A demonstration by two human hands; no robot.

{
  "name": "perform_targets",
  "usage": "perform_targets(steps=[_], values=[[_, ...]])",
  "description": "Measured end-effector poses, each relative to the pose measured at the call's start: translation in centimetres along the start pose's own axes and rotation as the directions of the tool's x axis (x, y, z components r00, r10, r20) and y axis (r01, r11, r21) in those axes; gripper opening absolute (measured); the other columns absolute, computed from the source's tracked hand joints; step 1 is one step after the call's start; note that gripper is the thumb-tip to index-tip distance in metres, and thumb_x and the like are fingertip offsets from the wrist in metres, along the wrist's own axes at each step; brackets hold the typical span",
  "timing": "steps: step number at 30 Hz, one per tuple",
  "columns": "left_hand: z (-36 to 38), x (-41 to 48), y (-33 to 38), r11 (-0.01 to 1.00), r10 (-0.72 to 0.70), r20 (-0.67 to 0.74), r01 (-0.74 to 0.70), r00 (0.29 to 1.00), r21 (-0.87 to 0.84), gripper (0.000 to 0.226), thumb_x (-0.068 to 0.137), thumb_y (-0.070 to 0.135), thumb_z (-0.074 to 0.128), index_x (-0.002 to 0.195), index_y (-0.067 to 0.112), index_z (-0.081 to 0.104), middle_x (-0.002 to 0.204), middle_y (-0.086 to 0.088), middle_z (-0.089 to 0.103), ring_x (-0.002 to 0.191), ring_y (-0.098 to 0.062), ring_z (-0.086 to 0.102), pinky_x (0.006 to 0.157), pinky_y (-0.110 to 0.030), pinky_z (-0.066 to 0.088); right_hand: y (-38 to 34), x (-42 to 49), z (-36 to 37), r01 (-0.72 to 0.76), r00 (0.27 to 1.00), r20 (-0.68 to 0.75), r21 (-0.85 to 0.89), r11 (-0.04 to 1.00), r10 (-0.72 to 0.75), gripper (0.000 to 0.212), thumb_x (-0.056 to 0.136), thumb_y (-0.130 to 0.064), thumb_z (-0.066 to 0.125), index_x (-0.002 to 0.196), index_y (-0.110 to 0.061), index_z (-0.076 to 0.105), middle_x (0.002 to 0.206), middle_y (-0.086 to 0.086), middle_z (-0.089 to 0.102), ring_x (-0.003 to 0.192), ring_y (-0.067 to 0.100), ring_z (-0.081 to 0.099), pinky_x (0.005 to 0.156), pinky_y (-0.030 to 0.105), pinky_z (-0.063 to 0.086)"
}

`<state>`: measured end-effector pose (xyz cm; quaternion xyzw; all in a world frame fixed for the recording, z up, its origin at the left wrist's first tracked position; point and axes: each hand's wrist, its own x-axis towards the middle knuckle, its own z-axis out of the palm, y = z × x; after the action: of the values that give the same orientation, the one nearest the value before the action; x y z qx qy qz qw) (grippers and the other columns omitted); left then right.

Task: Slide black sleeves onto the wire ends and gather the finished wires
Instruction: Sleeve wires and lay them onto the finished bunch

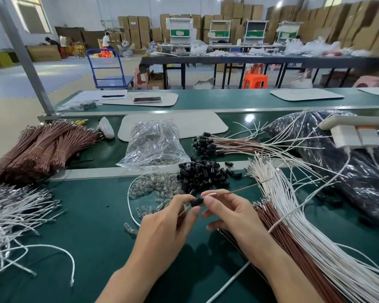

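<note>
Lower centre of frame: sleeve [197,202] pinched in left hand [173,217], wire [239,190] pinched in right hand [232,213] just beside, slanting up-right. Sleeve left of that grip, likely to slide along the slant. Finished wires [228,145] beyond, centre right.

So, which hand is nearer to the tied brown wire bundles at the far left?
Left. The left hand sits to the right of the tied brown wire bundles; the right hand is even farther right.
</note>
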<state>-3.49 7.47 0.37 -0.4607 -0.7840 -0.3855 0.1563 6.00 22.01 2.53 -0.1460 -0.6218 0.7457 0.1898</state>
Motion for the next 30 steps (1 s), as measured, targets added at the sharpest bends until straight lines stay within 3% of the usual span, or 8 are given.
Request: perform_targets(steps=[5,9,14,18,23,30], values=[[-0.1,0.1,-0.1,0.998,0.025,-0.014,-0.024,1.000,0.054,0.024,0.100,0.047,0.045,0.115,0.033,0.058,0.057,0.025,0.039,0.054,-0.004,0.044,0.045,-0.021,0.041,0.1,0.2,-0.1,-0.026,0.999,-0.028,0.044,0.999,0.028,0.018,0.084,-0.036,0.078,0.094,-0.021,0.080,0.094,0.004,0.076,0.079,0.017,0.071,0.061,0.030,0.057],[-0.1,0.2,-0.1,0.990,0.072,-0.061,-0.065,0.996,0.121,0.024,0.097,0.043,0.051,0.111,0.030,0.065,0.069,0.019,0.064,0.065,-0.007,0.058,0.043,-0.019,0.040,0.3,0.3,-0.1,-0.060,0.995,-0.068,0.103,0.993,0.067,0.014,0.081,-0.033,0.079,0.088,-0.021,0.081,0.094,0.003,0.076,0.078,0.016,0.069,0.061,0.029,0.055],[0.0,0.3,-0.7,0.980,0.142,-0.122,-0.122,0.982,0.155,0.018,0.098,0.038,0.054,0.109,0.028,0.064,0.079,0.018,0.068,0.053,-0.006,0.056,0.041,-0.030,0.046,-0.5,0.5,-0.8,-0.035,0.986,-0.151,0.263,0.964,0.077,0.021,0.071,-0.035,0.074,0.082,-0.019,0.082,0.090,0.004,0.075,0.071,0.011,0.067,0.057,0.025,0.056],[-0.1,0.3,-1.3,0.971,0.164,-0.137,-0.135,0.977,0.199,0.014,0.100,0.036,0.054,0.112,0.030,0.059,0.081,0.016,0.066,0.057,-0.008,0.055,0.049,-0.026,0.046,-1.0,0.4,-1.6,0.050,0.975,-0.222,0.344,0.938,0.030,0.020,0.075,-0.035,0.074,0.084,-0.018,0.080,0.090,0.003,0.074,0.073,0.010,0.067,0.059,0.023,0.057],[-0.7,0.7,-2.7,0.964,0.147,-0.230,-0.088,0.962,0.250,0.020,0.103,0.035,0.053,0.114,0.024,0.065,0.086,0.015,0.064,0.066,-0.007,0.052,0.062,-0.016,0.033,-1.5,0.4,-3.4,0.146,0.940,-0.339,0.479,0.865,0.029,0.014,0.086,-0.033,0.068,0.081,-0.025,0.078,0.088,-0.004,0.073,0.072,0.006,0.066,0.059,0.020,0.057],[-1.6,0.8,-3.5,0.966,0.091,-0.296,-0.012,0.951,0.259,0.023,0.104,0.036,0.050,0.116,0.022,0.064,0.092,0.014,0.064,0.067,-0.006,0.045,0.063,-0.019,0.029,-1.8,0.3,-5.0,0.198,0.879,-0.461,0.579,0.791,0.117,0.014,0.090,-0.038,0.070,0.096,-0.026,0.074,0.091,-0.009,0.073,0.070,0.003,0.066,0.063,0.019,0.057]])
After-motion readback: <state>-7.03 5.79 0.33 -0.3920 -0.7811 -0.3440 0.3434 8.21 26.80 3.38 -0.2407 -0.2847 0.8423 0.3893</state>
